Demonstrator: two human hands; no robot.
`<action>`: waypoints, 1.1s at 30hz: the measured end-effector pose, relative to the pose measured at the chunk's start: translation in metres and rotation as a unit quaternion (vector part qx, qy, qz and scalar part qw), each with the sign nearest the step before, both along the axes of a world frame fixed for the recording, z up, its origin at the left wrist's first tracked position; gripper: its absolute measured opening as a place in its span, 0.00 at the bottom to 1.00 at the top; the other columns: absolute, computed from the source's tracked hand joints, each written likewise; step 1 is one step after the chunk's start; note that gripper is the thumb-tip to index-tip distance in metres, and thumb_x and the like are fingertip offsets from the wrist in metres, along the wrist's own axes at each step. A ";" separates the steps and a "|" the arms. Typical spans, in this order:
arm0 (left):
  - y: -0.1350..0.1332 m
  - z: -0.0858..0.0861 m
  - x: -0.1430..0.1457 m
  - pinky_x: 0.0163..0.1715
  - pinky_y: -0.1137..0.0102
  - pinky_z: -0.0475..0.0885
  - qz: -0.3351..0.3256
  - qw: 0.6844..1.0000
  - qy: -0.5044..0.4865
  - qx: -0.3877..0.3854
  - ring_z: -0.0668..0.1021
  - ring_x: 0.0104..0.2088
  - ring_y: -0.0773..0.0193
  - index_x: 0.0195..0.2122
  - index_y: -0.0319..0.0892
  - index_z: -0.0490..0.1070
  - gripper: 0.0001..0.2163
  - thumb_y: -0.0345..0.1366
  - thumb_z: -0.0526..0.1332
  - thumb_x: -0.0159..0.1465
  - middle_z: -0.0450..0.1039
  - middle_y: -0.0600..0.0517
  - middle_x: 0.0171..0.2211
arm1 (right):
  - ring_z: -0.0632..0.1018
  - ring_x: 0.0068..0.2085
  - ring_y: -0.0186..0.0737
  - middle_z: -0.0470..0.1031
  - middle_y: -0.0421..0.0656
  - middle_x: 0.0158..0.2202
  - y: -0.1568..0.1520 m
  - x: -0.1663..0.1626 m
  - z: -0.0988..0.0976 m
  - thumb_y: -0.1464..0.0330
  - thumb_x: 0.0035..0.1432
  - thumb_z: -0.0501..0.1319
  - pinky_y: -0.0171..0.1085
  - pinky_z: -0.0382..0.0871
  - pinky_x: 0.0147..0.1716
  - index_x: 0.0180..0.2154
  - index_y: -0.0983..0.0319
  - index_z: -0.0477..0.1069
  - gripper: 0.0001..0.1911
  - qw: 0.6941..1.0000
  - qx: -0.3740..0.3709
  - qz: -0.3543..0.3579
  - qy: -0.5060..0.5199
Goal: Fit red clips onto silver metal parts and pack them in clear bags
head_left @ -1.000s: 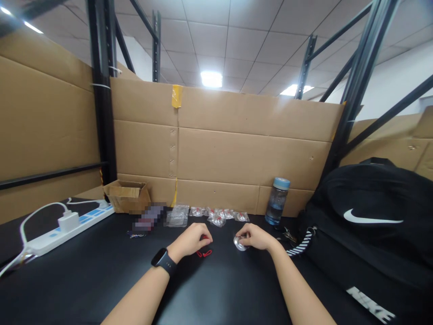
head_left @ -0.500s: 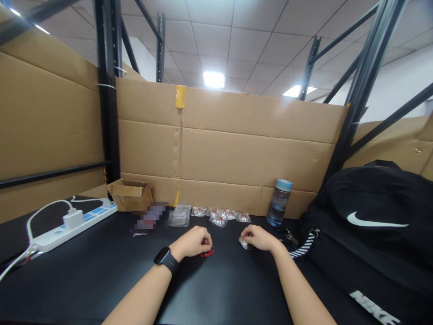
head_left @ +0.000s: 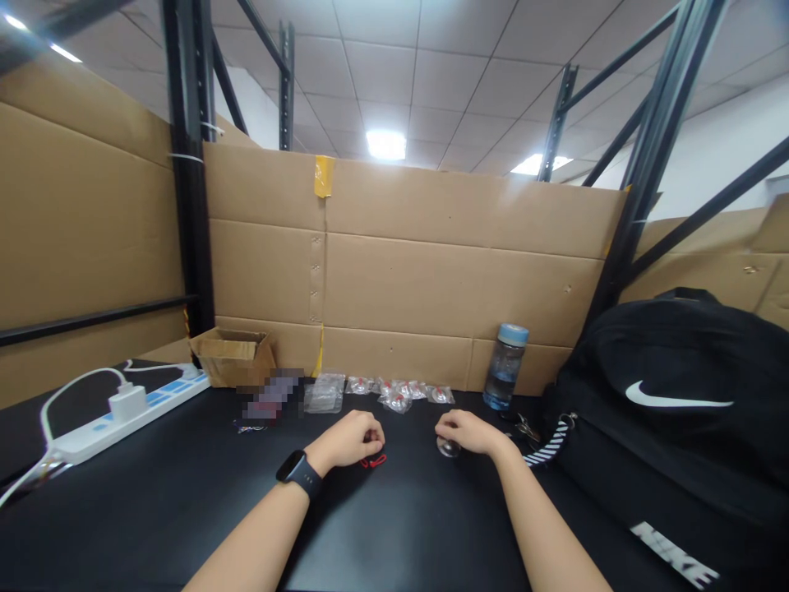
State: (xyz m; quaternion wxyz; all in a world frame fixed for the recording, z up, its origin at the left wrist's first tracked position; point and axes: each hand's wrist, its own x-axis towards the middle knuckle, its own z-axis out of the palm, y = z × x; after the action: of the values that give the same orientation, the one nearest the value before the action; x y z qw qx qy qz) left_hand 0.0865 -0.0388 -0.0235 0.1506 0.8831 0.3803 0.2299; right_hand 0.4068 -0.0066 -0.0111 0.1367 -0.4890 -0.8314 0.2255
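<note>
My left hand (head_left: pixel 348 440), with a black watch on the wrist, rests curled on the black table (head_left: pixel 154 510), fingers closed on a small red cord loop (head_left: pixel 373 460) that pokes out below the knuckles. My right hand (head_left: pixel 468 432) is curled a little to the right, fingers closed over a small round silver piece (head_left: pixel 448 448) that touches the table. The two hands are a hand's width apart.
Several small clear bags with red and silver parts (head_left: pixel 398 393) lie along the cardboard wall (head_left: pixel 444 279). A water bottle (head_left: pixel 505 366) stands right of them, a black backpack (head_left: pixel 671 411) fills the right. A small cardboard box (head_left: pixel 234 355) and a white power strip (head_left: pixel 117 415) sit at left.
The silver piece has turned under my right fingers and shows less now. My left hand keeps its place on the red loop; the view shifted slightly.
</note>
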 end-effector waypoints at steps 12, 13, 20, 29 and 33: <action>0.014 -0.025 0.004 0.62 0.45 0.54 0.174 0.983 0.064 0.011 0.58 0.67 0.44 0.64 0.54 0.63 0.24 0.52 0.50 0.68 0.55 0.45 0.68 | 0.73 0.55 0.46 0.73 0.49 0.54 -0.008 -0.032 -0.003 0.58 0.60 0.61 0.41 0.64 0.56 0.52 0.59 0.73 0.20 0.985 0.171 -0.008 0.017; 0.017 -0.027 0.005 0.62 0.43 0.53 0.183 0.980 0.076 -0.005 0.57 0.68 0.43 0.65 0.54 0.62 0.25 0.54 0.48 0.69 0.54 0.45 0.69 | 0.70 0.59 0.48 0.69 0.50 0.59 -0.010 -0.042 -0.003 0.57 0.61 0.60 0.44 0.61 0.59 0.55 0.58 0.71 0.23 0.983 0.182 -0.013 0.008; 0.024 -0.026 0.007 0.61 0.45 0.56 0.183 0.980 0.081 -0.014 0.61 0.66 0.44 0.62 0.50 0.67 0.27 0.55 0.44 0.70 0.61 0.45 0.66 | 0.58 0.68 0.52 0.56 0.48 0.69 -0.015 -0.086 -0.014 0.51 0.67 0.49 0.57 0.53 0.60 0.66 0.52 0.58 0.29 0.983 0.162 0.023 -0.088; 0.025 -0.028 0.004 0.59 0.44 0.58 0.164 0.983 0.082 -0.017 0.63 0.65 0.45 0.61 0.52 0.68 0.26 0.55 0.46 0.69 0.62 0.45 0.65 | 0.60 0.66 0.55 0.56 0.50 0.69 -0.009 -0.088 -0.018 0.53 0.66 0.51 0.57 0.54 0.58 0.64 0.53 0.60 0.28 0.979 0.167 0.000 -0.117; 0.025 -0.027 0.003 0.60 0.45 0.58 0.157 0.984 0.081 -0.025 0.63 0.65 0.46 0.61 0.52 0.68 0.26 0.55 0.45 0.69 0.62 0.46 0.65 | 0.69 0.60 0.52 0.68 0.51 0.62 -0.011 -0.084 -0.015 0.58 0.66 0.53 0.52 0.56 0.56 0.61 0.55 0.64 0.24 0.979 0.173 0.002 -0.111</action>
State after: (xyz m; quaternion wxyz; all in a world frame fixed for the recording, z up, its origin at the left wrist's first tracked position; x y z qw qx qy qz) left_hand 0.0891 -0.0142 -0.0506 0.1038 0.8241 0.5307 0.1686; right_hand 0.3223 -0.0177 -0.0258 0.1254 -0.4781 -0.8690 0.0223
